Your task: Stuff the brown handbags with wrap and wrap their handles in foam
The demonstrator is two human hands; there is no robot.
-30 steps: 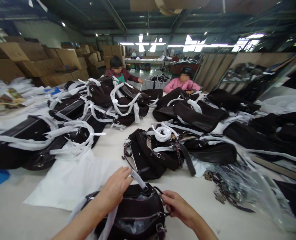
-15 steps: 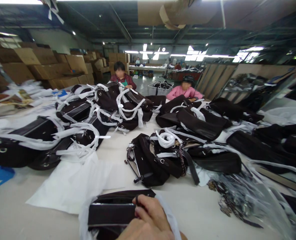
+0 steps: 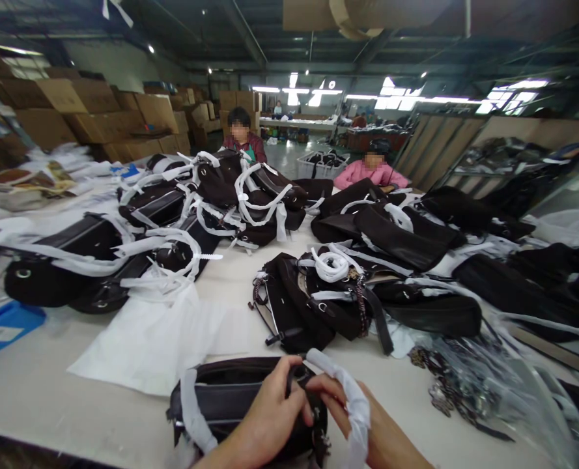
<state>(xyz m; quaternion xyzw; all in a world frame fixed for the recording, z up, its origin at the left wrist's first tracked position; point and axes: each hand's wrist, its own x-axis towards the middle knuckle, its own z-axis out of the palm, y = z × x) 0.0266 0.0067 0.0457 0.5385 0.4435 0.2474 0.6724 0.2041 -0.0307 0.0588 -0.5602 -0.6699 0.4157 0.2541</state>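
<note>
A dark brown handbag (image 3: 230,410) lies close in front of me at the table's near edge, with white wrapping on its handles. My left hand (image 3: 274,413) rests over its top near the right end, thumb and forefinger closed round a narrow dark strip of the bag. My right hand (image 3: 340,407) is at the bag's right end, its bent fingers pointing towards the left fingertips. What those right fingertips grip, if anything, is hidden. A white-wrapped handle (image 3: 355,404) arches over my right hand.
Just beyond stands another dark handbag (image 3: 299,306) with a coiled white-wrapped strap. Heaped bags (image 3: 221,202) cover the table's far side. White sheets (image 3: 157,339) lie left, chains (image 3: 440,384) in clear plastic right. Two people sit across the table; cartons (image 3: 94,124) are stacked behind.
Two hands now show at the bag, where only one was plainly visible before. The white-wrapped handle now stands over my right hand. The view has shifted slightly.
</note>
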